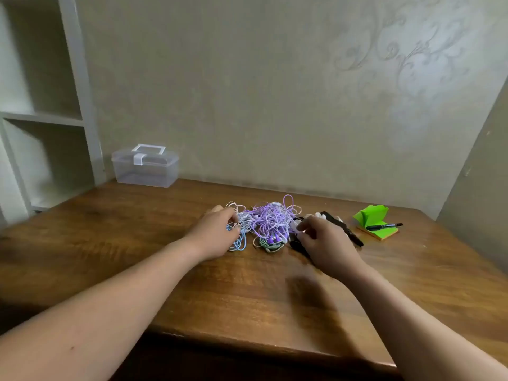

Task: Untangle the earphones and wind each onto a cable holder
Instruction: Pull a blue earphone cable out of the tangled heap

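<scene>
While the left hand [217, 236] pinches cords of the earphones [270, 224] tangled on the surface [247, 292] and the right hand [325, 243] pinches a white piece [296, 225] at their right edge, hard pulling could tighten the knots.

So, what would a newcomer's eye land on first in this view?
The tangle of earphone cables, mostly purple with white, blue and green, lies in the middle of the wooden table. The left hand grips its left edge, and the right hand is at its right, over some black pieces. Next comes the bright green note pad at far right, with a black marker on it.
</scene>
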### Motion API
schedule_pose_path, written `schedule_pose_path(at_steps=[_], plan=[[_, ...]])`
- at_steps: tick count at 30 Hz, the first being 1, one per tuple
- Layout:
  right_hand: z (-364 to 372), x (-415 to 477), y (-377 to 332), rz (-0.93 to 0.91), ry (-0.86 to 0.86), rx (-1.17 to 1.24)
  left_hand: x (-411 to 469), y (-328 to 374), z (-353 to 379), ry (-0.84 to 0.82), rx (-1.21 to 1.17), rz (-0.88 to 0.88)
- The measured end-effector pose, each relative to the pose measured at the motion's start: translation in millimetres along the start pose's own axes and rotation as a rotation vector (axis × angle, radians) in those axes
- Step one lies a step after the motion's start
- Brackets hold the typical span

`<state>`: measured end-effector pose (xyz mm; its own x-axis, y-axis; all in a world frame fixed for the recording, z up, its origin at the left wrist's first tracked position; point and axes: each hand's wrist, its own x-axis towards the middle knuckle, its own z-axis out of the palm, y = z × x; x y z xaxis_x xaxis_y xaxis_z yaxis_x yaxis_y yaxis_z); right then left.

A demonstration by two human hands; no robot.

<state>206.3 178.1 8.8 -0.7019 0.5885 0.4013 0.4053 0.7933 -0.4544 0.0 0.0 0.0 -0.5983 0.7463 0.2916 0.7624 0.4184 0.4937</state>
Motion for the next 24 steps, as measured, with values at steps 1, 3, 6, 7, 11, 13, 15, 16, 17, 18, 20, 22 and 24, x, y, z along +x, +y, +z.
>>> schedule_pose_path(at_steps=[1, 3, 6, 7, 11, 13, 15, 16, 17, 18, 20, 22, 24], plan=[[2, 0, -1, -0.016, 0.018, 0.008, -1, 1, 3, 0.010, -0.011, 0.009], [13, 12, -6, -0.043, 0.019, 0.035, 0, -2, 8, 0.023, 0.058, 0.017], [33, 30, -21, -0.064, -0.065, 0.069, 6, -10, 21, -0.077, 0.146, 0.079], [41, 34, -25, -0.080, -0.063, 0.050, 9, -13, 24, -0.086, 0.158, 0.085], [67, 46, -45, -0.176, 0.071, 0.037, 11, -21, 21, 0.052, 0.195, 0.086], [80, 49, -55, -0.198, 0.126, 0.135, 6, -24, 20, 0.081, 0.180, 0.029], [93, 49, -62, -0.183, 0.155, 0.252, 4, -30, 24, 0.074, 0.124, 0.010], [98, 48, -63, -0.178, 0.157, 0.296, 5, -32, 25, 0.089, 0.067, 0.025], [101, 46, -62, -0.184, 0.146, 0.330, 7, -34, 25, 0.125, -0.011, 0.023], [103, 44, -60, -0.197, 0.137, 0.358, 10, -36, 24, 0.170, -0.122, -0.007], [101, 42, -55, -0.191, 0.131, 0.458, 15, -38, 19, 0.255, -0.416, -0.108], [94, 42, -53, -0.105, 0.117, 0.648, 19, -35, 12, 0.306, -0.832, -0.156], [88, 43, -54, -0.048, 0.106, 0.784, 20, -25, 6, 0.232, -1.311, -0.204]])
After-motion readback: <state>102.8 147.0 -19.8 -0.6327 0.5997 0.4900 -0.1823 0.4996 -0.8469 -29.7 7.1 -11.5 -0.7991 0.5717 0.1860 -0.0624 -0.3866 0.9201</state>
